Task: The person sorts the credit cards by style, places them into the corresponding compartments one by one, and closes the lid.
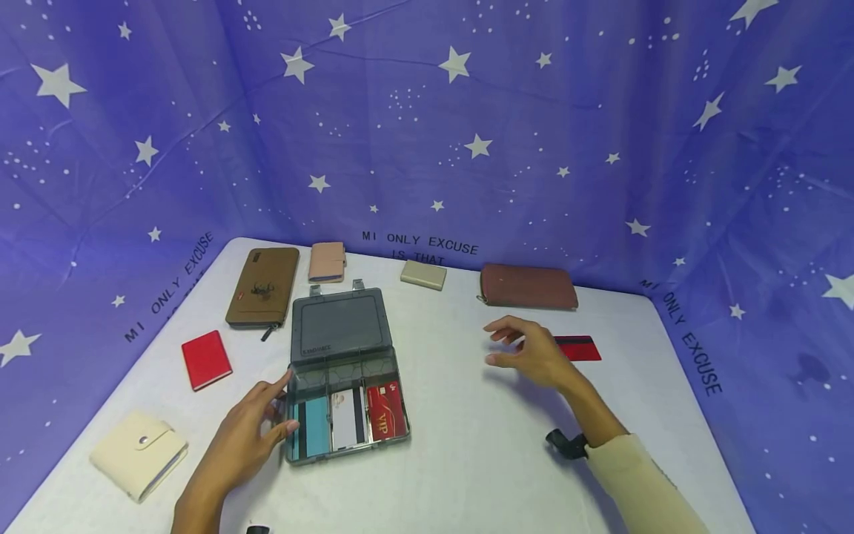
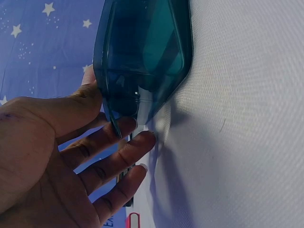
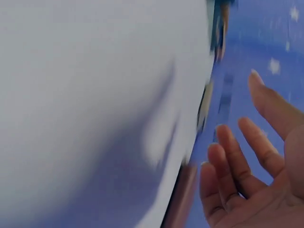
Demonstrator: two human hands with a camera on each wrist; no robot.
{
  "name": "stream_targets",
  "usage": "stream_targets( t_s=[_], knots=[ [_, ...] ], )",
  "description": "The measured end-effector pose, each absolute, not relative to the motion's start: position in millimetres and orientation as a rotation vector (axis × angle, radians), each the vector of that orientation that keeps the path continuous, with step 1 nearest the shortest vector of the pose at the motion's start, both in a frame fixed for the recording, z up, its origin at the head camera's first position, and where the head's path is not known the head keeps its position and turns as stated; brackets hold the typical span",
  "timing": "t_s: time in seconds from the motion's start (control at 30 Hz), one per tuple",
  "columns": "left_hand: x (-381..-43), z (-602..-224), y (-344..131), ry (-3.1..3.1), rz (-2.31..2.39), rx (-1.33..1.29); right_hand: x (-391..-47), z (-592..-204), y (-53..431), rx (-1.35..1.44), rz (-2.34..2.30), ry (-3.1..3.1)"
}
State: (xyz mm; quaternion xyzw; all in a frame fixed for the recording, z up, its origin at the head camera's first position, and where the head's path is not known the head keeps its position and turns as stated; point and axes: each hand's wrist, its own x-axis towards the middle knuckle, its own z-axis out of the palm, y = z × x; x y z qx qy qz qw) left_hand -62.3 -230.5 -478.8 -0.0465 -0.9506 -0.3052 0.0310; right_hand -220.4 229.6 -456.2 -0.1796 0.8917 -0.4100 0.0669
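A grey translucent plastic box point(image 1: 348, 450) lies with its lid point(image 1: 340, 322) folded back. Three cards stand in its compartments: a teal card point(image 1: 316, 426), a white card point(image 1: 347, 419) and a red VIP card point(image 1: 387, 411). My left hand point(image 1: 250, 437) holds the box's left side, the thumb over the rim; in the left wrist view the other fingers spread loosely by the box's corner. Held over the table to the right, my right hand point(image 1: 530, 352) has loosely bent fingers and nothing in them. Partly behind it lies a red card with a black stripe point(image 1: 587, 348).
Along the back are a brown zip wallet point(image 1: 263, 285), a pink card holder point(image 1: 327, 262), a beige case point(image 1: 423, 274) and a reddish-brown wallet point(image 1: 527, 287). A red booklet point(image 1: 207, 360) and a cream snap wallet point(image 1: 138, 454) lie at the left. Starry purple cloth surrounds the table.
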Motion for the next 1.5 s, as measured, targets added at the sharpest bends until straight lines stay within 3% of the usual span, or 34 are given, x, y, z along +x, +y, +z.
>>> stream_targets(
  t_s=[0.33,0.73,0.93,1.27,1.5],
  knots=[
    [-60.1,-480.5,-232.2,-2.926,-0.952,-0.131,-231.1,-463.1,330.6,-0.313,-0.702,2.969],
    [-59.7,-482.1,-231.5,-2.914,-0.944,-0.150,-245.2,-468.5,341.8,-0.332,-0.660,2.907],
    [-60.5,-479.8,-230.1,-2.920,-0.939,-0.147,-239.8,-463.5,313.9,-0.375,-0.729,2.787],
    [-61.9,-475.3,-229.1,-2.958,-0.946,-0.108,-203.7,-439.6,213.9,-0.727,-1.106,2.534],
    [-61.8,-475.5,-229.3,-2.942,-0.954,-0.122,-178.5,-439.6,143.0,-0.596,-1.440,2.262]
  ],
)
